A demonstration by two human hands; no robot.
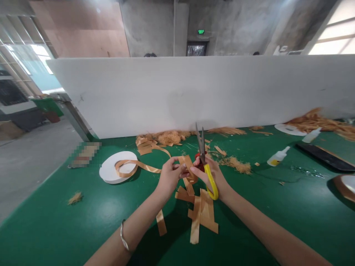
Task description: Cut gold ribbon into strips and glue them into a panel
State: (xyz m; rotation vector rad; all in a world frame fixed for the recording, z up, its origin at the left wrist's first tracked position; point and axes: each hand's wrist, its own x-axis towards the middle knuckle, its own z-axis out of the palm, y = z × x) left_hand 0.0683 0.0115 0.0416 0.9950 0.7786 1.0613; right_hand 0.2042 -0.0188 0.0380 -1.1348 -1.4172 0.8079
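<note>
My left hand (169, 173) pinches a folded strip of gold ribbon (186, 162) that trails back to the white ribbon spool (118, 171) on the green table (83, 214). My right hand (212, 175) grips scissors (203, 159) with yellow and red handles, blades pointing up and nearly shut, and its fingers also touch the ribbon. Under both hands lies a heap of cut ribbon pieces (201, 214). A silver bangle sits on my left wrist.
A white partition board (208, 88) stands along the back of the table. Frayed ribbon scraps (172, 137) lie at its foot. Two glue bottles (278, 156) and a black tray (324, 157) sit at right, with another spool (346, 184) at the edge.
</note>
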